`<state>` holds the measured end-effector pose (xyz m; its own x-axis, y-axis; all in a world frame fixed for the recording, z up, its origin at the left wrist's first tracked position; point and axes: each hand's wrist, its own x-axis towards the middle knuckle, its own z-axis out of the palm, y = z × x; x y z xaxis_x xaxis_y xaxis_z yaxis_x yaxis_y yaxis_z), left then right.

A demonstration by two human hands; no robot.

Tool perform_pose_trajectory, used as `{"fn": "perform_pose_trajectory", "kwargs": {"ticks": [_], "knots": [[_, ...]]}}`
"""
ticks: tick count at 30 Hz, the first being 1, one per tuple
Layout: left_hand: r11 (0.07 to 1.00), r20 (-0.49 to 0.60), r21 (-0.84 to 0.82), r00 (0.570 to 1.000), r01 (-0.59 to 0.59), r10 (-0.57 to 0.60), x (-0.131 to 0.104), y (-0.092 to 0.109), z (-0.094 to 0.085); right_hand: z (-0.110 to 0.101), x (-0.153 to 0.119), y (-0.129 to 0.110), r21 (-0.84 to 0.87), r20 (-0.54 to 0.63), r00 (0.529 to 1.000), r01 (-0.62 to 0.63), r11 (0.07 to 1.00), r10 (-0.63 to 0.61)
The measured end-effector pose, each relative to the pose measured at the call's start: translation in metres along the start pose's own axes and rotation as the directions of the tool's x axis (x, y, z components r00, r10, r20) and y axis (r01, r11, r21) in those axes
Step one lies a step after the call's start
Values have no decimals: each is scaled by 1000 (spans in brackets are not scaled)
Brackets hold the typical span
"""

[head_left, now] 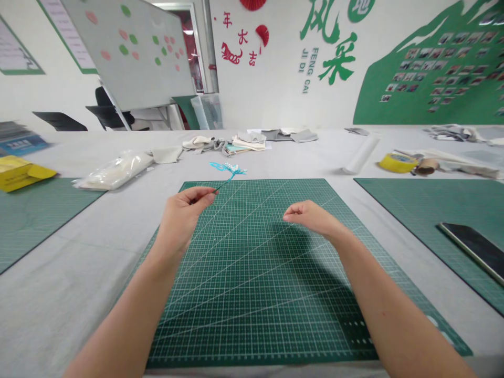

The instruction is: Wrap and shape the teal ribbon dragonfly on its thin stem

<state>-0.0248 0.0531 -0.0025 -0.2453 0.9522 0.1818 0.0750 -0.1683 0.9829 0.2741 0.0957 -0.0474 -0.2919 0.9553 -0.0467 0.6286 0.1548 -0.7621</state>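
Pinched by its thin dark stem, a blue beaded flower-like ornament (231,169) tilts up and to the right from my left hand (189,205). Its head has light-blue loops and a cluster of white beads. My right hand (309,216) hovers apart from it, over the right part of the green cutting mat (244,294). The thumb and fingertips of that hand are pressed together; whatever they hold, if anything, is too small to make out.
Other cutting mats lie left (35,220) and right (425,205), the right one bearing a phone (476,249). Farther back are a plastic-wrapped packet (118,170), a yellow packet (21,173), folded cloths (250,142), a white roll (360,155) and yellow tape (397,162).
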Motion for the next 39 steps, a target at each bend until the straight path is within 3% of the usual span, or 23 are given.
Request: {"fn": "perform_pose_trajectory", "kwargs": {"ticks": [3, 8, 14, 17, 19, 21, 23, 26, 29, 33, 36, 39], "knots": [[1000, -27, -7, 1000, -7, 7, 4, -2, -2, -10, 3, 14, -79, -117, 991, -72, 994, 62], [1000, -56, 21, 998, -11, 12, 12, -6, -7, -28, -6, 28, 77, -207, 956, -198, 977, 210], [998, -104, 59, 995, 6, 0, 19, -7, -16, -44, -30, 49, 205, -59, 942, -313, 927, 331], [998, -108, 52, 994, 26, -20, 21, -9, -20, -59, -44, 62, 275, 47, 967, -254, 927, 251], [998, -98, 43, 995, 35, -30, 21, -9, -21, -68, -51, 70, 342, 56, 973, -229, 911, 224], [998, -75, 31, 996, 46, -44, 18, -7, -19, -73, -54, 74, 381, -5, 981, -176, 908, 192], [998, -44, 16, 997, 59, -58, 13, -4, -13, -73, -53, 70, 316, -140, 977, -108, 942, 159], [996, 23, -6, 996, 88, -88, 3, 4, 1, -59, -45, 43, 20, -409, 909, -83, 996, 83], [993, 82, -25, 990, 115, -112, -5, 8, 14, -31, -34, -1, -111, -450, 886, 68, 991, -111], [997, 148, -8, 986, 83, -81, -13, 7, 27, 22, -20, -54, 247, -251, 952, 238, 939, -175], [999, 185, 39, 982, 27, -33, -20, 3, 33, 60, -12, -73, 532, -198, 956, 289, 796, -215], [998, 223, 64, 975, 1, -15, -26, -1, 38, 80, -10, -75, 743, -160, 963, 261, 617, -215]]}}
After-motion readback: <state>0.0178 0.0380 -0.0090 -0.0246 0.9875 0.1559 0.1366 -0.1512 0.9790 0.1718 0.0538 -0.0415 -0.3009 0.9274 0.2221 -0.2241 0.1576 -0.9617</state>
